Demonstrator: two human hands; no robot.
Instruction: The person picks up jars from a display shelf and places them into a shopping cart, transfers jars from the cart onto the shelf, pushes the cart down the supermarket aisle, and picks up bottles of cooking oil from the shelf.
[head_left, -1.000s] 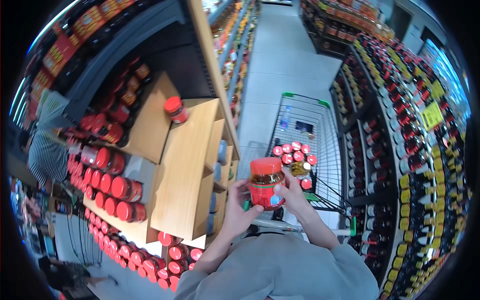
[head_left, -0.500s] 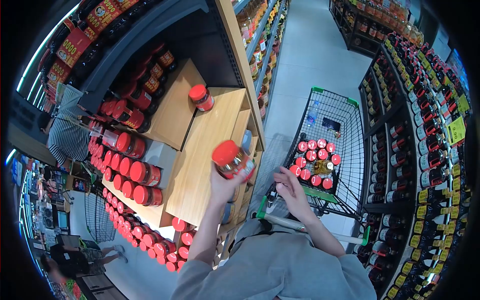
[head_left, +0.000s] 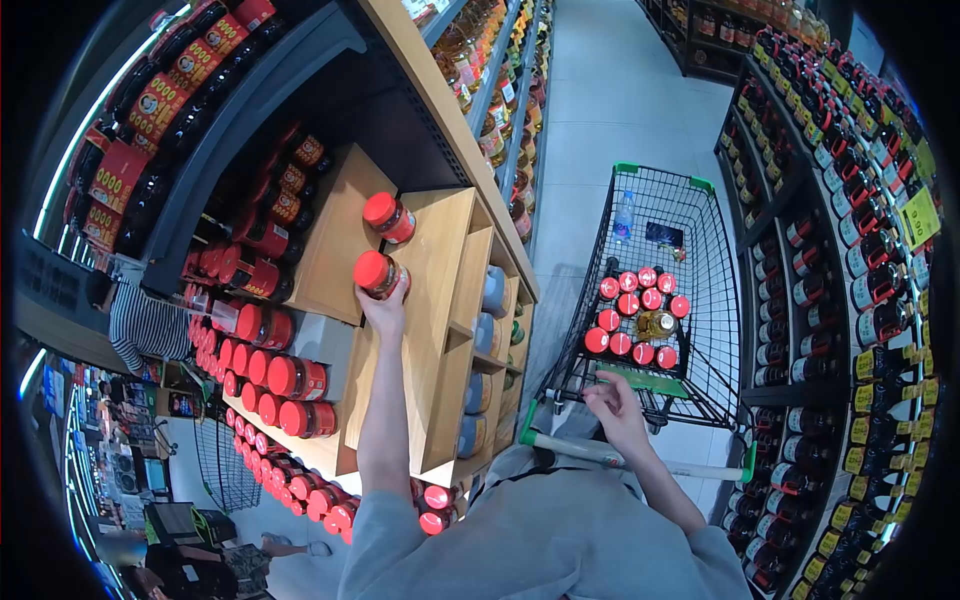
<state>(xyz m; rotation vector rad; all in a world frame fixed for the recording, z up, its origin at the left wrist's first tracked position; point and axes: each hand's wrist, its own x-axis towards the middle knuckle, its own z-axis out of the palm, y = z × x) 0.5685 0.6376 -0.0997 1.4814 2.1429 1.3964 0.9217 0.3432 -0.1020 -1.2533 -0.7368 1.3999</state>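
My left hand (head_left: 386, 308) is wrapped round a red-lidded jar (head_left: 378, 272) over the wooden shelf (head_left: 425, 235). Just beyond it, another red-lidded jar (head_left: 389, 217) stands on the same shelf. My right hand (head_left: 617, 408) is raised above the cart's handle (head_left: 640, 458), fingers bent and partly apart, holding nothing. In the cart (head_left: 714, 270) are several red-lidded jars (head_left: 620, 345), a jar lying on its side with golden contents (head_left: 655, 324), a water bottle (head_left: 623, 217) and a dark flat object (head_left: 664, 235).
Rows of red-lidded jars (head_left: 297, 376) fill the display at left. Shelves of dark bottles (head_left: 870, 255) line the right side. Bottles (head_left: 490, 135) stand on racks beyond the wooden shelf. A person in a striped top (head_left: 148, 325) and another person in dark clothes (head_left: 190, 565) are at far left.
The jar went from both hands into my left hand alone, then left and forward to the wooden shelf, beside the other jar. My right hand let go and moved over the cart handle.
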